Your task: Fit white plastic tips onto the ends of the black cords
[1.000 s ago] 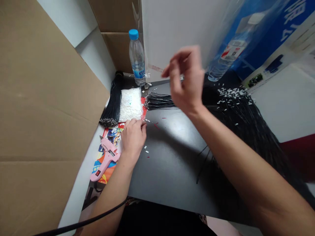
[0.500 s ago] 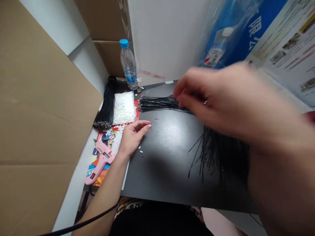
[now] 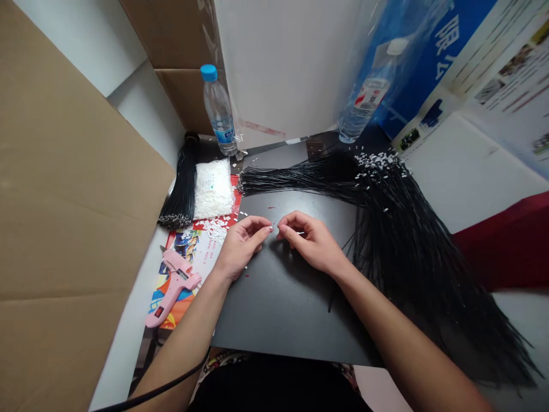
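Left hand [image 3: 242, 247] and right hand [image 3: 311, 241] curled, fingertips almost meeting above the matte black table [image 3: 278, 315], any held bit too small to tell; one fanned bundle of thin black cords [image 3: 398, 246] just right, spilling over the right edge.

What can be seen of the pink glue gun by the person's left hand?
The pink hot glue gun is glossy-looking plastic and lies flat on a colourful printed sheet. Its barrel points up and to the left, ending in a small dark nozzle, and its grip runs down and to the left. A small black panel with a red switch sits on the grip. No hand touches it; the left hand is close by but apart. No cord can be clearly traced to it.
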The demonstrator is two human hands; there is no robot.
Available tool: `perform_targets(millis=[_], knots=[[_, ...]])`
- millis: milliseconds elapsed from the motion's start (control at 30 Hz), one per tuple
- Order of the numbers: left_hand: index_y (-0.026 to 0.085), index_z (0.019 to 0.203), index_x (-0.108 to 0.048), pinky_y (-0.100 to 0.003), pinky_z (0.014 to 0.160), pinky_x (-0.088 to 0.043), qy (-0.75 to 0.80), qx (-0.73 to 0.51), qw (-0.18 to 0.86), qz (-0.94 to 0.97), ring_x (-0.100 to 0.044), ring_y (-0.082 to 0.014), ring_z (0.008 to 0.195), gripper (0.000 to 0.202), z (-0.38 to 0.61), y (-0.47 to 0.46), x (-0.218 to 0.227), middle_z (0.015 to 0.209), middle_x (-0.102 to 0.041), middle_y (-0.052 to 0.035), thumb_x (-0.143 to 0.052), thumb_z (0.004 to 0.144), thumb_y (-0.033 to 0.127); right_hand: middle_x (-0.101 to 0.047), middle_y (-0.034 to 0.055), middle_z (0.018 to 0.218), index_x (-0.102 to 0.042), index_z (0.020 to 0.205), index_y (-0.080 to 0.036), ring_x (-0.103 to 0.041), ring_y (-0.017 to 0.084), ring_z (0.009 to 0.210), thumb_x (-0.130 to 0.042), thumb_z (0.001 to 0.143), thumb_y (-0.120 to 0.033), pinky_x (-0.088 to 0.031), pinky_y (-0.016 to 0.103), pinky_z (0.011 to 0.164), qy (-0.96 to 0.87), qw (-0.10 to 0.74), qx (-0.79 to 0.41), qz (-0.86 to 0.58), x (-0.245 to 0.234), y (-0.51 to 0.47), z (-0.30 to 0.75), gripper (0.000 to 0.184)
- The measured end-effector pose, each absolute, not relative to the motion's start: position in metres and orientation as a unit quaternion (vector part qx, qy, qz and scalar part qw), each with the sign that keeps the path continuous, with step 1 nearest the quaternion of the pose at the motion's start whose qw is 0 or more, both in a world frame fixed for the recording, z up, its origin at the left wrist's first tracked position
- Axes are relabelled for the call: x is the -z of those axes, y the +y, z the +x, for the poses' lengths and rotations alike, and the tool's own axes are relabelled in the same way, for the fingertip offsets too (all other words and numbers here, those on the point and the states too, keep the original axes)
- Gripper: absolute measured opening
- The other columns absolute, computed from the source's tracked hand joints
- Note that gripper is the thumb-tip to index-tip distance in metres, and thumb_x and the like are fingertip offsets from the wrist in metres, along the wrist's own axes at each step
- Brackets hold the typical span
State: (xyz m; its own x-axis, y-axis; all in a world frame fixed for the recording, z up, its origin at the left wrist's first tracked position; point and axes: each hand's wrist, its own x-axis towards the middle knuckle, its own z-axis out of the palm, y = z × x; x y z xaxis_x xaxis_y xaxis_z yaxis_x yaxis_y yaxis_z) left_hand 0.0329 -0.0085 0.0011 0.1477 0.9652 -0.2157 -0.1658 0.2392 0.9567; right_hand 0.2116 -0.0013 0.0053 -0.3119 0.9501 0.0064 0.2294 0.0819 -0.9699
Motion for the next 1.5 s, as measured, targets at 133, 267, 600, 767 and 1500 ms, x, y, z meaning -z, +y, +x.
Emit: perform_targets(millis=[133, 267, 600, 767, 1500], knots=[[0.016, 0.086, -0.068, -0.021, 0.05, -0.033, 0.474, -0.447, 0.612, 0.448, -0.042, -0.0063, 0.052, 0.027, 0.035, -0.009, 0.0, 0.066, -0.059, 0.0032, -0.081, 0.071, 0.034, -0.069, 0.0027, 0.079, -0.063, 0.092, -0.017, -0.061, 0.012, 0.07, -0.06, 0.092, -0.041, -0.046, 0.022, 0.059, -0.621, 0.4, -0.495, -0.458, 0.001, -0.005, 0.206, 0.024], [0.016, 0.086, -0.069, -0.023, 0.061, -0.044, 0.477, -0.45, 0.591, 0.469, -0.056, -0.0105, 0.065, 0.024, 0.036, -0.01, 0.002, 0.077, -0.067, -0.0013, -0.078, 0.074, 0.035, -0.069, 0.0029, 0.081, -0.063, 0.092, -0.016, -0.061, 0.011, 0.07, -0.061, 0.092, -0.041, -0.046, 0.022, 0.059, -0.607, 0.419, -0.497, -0.457, 0.004, -0.006, 0.204, 0.024], [0.017, 0.089, -0.066, -0.021, 0.057, -0.043, 0.521, -0.408, 0.519, 0.542, -0.056, -0.0105, 0.063, 0.016, 0.038, -0.014, 0.013, 0.079, -0.065, -0.0012, -0.07, 0.081, 0.03, -0.068, 0.0012, 0.077, -0.065, 0.09, -0.019, -0.061, 0.012, 0.067, -0.06, 0.092, -0.034, -0.045, 0.023, 0.058, -0.656, 0.4, -0.409, -0.492, 0.006, -0.007, 0.202, 0.016], [0.016, 0.082, -0.065, -0.02, 0.049, -0.035, 0.547, -0.389, 0.473, 0.571, -0.047, -0.0064, 0.051, 0.012, 0.038, -0.016, 0.007, 0.074, -0.063, 0.0004, -0.069, 0.078, 0.027, -0.07, 0.0015, 0.079, -0.066, 0.09, -0.019, -0.063, 0.012, 0.07, -0.058, 0.092, -0.028, -0.046, 0.022, 0.061, -0.692, 0.371, -0.378, -0.491, 0.0, -0.006, 0.206, 0.012], [0.015, 0.086, -0.078, -0.023, 0.056, -0.049, 0.449, -0.421, 0.704, 0.355, -0.059, -0.0078, 0.054, 0.026, 0.034, -0.008, 0.006, 0.074, -0.074, -0.0038, -0.086, 0.067, 0.031, -0.072, 0.0027, 0.074, -0.068, 0.085, -0.016, -0.059, 0.01, 0.057, -0.062, 0.087, -0.032, -0.045, 0.022, 0.052, -0.647, 0.361, -0.471, -0.479, -0.009, -0.005, 0.217, 0.017]])
